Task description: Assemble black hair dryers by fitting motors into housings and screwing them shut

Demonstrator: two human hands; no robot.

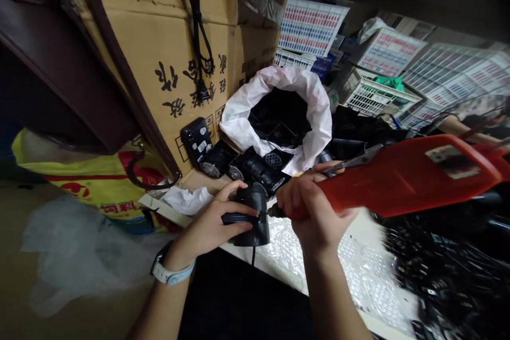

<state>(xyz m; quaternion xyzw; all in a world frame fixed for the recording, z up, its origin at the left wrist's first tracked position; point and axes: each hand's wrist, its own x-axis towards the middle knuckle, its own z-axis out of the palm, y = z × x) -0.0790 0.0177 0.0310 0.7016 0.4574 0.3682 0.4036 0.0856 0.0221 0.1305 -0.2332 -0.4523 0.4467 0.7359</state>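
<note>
My left hand [223, 218] grips a black cylindrical housing [261, 229] lying near the bench edge, its fingers spread over the top and a flat black piece on it. A black cord hangs down from the housing. My right hand [313, 207] is wrapped round the front of a red electric screwdriver [402, 175], which is held level. The screwdriver's dark tip meets the side of the housing; the screw itself is too small to make out. Just beyond the hands sit several black parts [255, 167] with honeycomb faces.
A white sack [321, 111] with a rolled rim holds black parts. Cardboard [151, 42] with a hanging cable [197, 26] stands at left. Bubble wrap [358, 260] covers the bench; small black parts [450, 260] pile up at right. A phone [195, 138] leans on the cardboard.
</note>
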